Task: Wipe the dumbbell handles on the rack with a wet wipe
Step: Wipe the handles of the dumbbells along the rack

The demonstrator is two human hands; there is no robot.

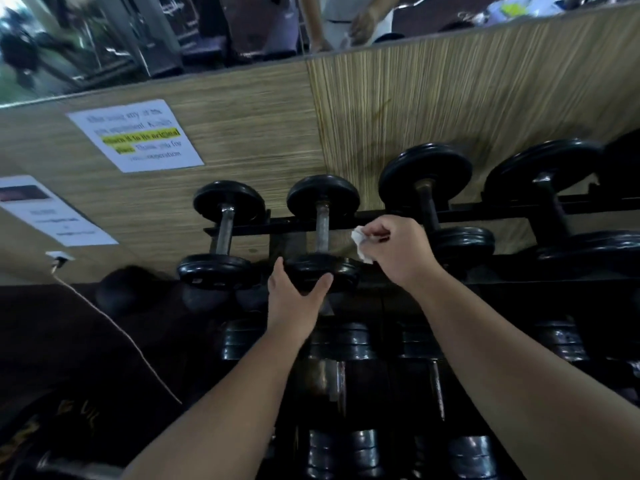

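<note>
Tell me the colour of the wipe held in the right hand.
White. The wipe pinched by the right hand shows best in the head view.

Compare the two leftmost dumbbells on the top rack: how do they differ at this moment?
The left hand holds the near plate of the second dumbbell; the leftmost dumbbell has no hand on it. The right hand holds the wet wipe just beside the second dumbbell's handle, away from the leftmost dumbbell. Both have black round plates and a bare metal handle, and lie across the rack rails.
</note>
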